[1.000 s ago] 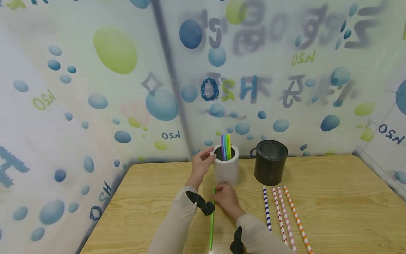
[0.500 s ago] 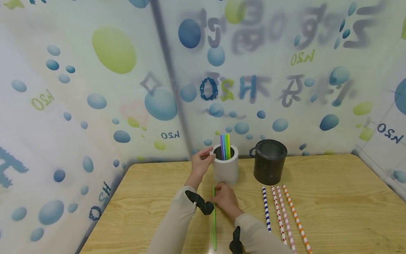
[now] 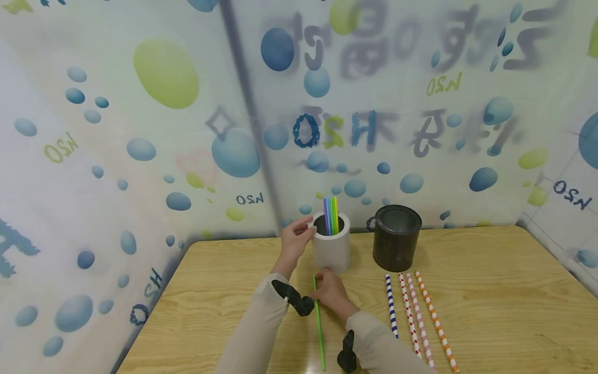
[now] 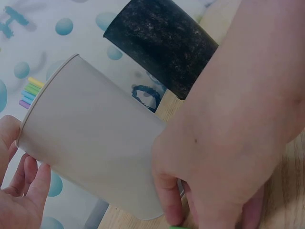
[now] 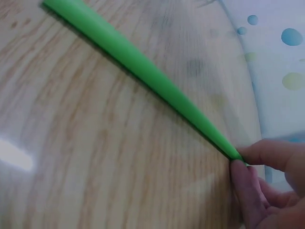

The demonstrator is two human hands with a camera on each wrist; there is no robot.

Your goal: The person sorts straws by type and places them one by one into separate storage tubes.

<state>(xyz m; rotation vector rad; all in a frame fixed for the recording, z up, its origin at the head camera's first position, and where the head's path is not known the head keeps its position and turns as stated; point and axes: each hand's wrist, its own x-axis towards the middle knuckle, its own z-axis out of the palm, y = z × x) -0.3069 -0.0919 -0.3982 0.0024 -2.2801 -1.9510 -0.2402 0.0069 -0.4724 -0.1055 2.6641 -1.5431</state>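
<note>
Green straw [image 3: 320, 332] lies on the desk [image 3: 224, 291], just in front of the grey cup [image 3: 333, 254]; from here I'd call it very light, smooth plastic, a bit slippery, stiff along its length but easily crushed if squeezed hard, so I'd want a soft fingertip pinch near the far end; right hand [image 3: 331, 292] has it about there, thumb and finger closed on it; left hand [image 3: 295, 243] is relaxed, fingers fairly straight, touching the cup at its rim, nothing else in it that I can see; long axis runs away from me toward the cup, far tip close to the cup's base, near end angled slightly to the right; looks flat or nearly so, can't tell if the pinched end is lifted
</note>
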